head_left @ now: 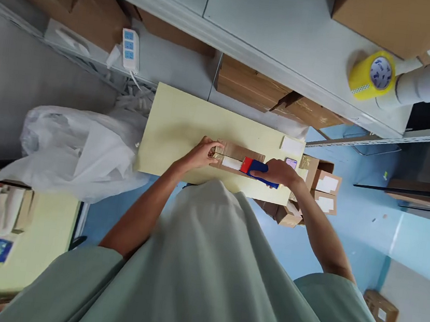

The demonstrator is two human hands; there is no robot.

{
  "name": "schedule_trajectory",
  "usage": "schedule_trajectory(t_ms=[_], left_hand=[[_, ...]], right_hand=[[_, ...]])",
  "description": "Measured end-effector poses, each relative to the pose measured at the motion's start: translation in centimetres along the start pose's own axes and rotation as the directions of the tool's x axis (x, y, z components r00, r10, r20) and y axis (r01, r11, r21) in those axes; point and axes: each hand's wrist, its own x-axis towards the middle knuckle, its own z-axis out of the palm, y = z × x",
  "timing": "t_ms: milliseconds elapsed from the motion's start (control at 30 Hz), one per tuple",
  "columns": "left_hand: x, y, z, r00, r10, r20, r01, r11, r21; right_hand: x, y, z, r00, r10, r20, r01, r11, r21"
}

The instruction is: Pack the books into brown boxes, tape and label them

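Observation:
Near the middle of the pale yellow table (182, 110) lies a narrow brown cardboard box (239, 151) with a white strip (232, 163) along its near side. My left hand (203, 153) grips the left end of this box between thumb and fingers. My right hand (279, 172) is wrapped round a blue item with a red end (259, 168). The red end rests against or over the box, beside the white strip. Part of the blue item is hidden under my palm, and its exact kind cannot be made out.
A phone (290, 163) and a white flat piece (291, 145) lie at the table's right end. Several cartons (325, 183) stand beyond it. White plastic bags (79, 149) bulge at the left. Above, a grey shelf (277, 33) bears yellow tape (366, 77) and a power strip (130, 50) sits lower.

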Motion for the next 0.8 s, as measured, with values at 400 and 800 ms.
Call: schedule_trajectory(t_ms=[400,800], left_hand=[[-2.1,3.1,4.7,0.934,-0.19,-0.304,0.246,0.956,0.159],[1.2,5.1,13.4,0.677,-0.176,-0.715,0.57,0.74,0.357]], right_hand=[[3.5,2.1,1.0,0.973,-0.188,-0.132,0.183,0.982,-0.049],[3.6,1.9,1.3,0.975,-0.179,-0.129,0.174,0.984,-0.047]])
